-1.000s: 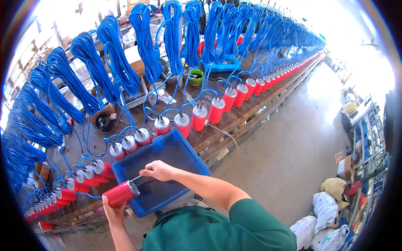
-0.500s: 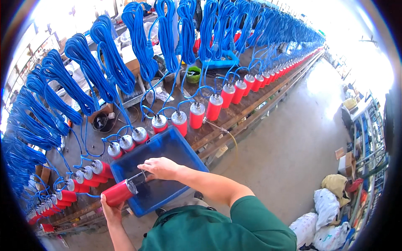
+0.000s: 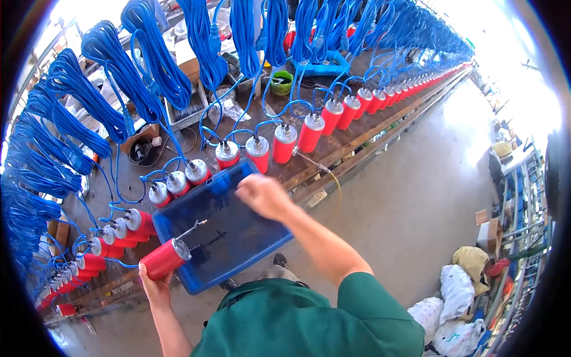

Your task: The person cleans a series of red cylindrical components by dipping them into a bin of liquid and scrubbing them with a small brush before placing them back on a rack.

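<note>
Head camera view: a blue plastic crate (image 3: 250, 235) lies in front of the person. At its near left side, the left hand (image 3: 156, 287) is curled around the lower end of a red cylinder (image 3: 160, 260), whose metal-capped end tilts toward the crate. From that cap a slim metal rod (image 3: 191, 229) sticks out over the crate. Above the crate's right edge, the right hand (image 3: 262, 195) is blurred, fingers partly bent; whether it holds anything cannot be told. Beyond the crate, coiled blue cables (image 3: 159, 62) hang in a long row.

The held red cylinder (image 3: 160, 260) looks glossy, its end (image 3: 182, 250) metallic, the tray (image 3: 250, 229) smooth plastic.
</note>
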`<action>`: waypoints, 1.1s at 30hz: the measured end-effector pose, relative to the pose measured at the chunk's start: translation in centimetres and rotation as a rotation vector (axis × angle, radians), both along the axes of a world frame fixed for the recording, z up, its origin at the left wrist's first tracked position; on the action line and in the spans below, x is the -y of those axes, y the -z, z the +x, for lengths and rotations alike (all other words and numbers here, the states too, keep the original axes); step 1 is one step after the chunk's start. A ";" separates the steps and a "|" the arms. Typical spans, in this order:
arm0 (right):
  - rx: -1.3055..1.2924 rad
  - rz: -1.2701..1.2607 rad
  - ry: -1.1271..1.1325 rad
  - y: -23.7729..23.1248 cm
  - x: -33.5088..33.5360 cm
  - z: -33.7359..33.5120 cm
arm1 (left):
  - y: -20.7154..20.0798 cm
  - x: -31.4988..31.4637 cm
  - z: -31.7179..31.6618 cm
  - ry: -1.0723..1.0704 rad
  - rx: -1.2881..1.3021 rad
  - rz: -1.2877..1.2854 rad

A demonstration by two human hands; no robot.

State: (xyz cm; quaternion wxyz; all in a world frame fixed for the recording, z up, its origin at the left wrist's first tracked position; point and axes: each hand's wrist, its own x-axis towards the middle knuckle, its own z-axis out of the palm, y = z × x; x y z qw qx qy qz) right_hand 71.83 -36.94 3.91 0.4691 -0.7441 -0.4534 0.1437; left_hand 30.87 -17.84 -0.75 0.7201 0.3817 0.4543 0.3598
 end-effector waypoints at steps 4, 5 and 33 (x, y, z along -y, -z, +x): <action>0.349 -0.238 0.540 11.6 6.5 13.0 | 0.2 -0.1 -0.1 0.029 0.062 0.006; 0.290 -0.471 0.640 13.4 7.6 14.8 | 0.3 -0.2 0.0 0.028 0.061 0.005; -0.908 0.368 0.102 -4.9 8.5 -1.8 | -0.1 -0.7 0.0 0.060 0.132 -0.109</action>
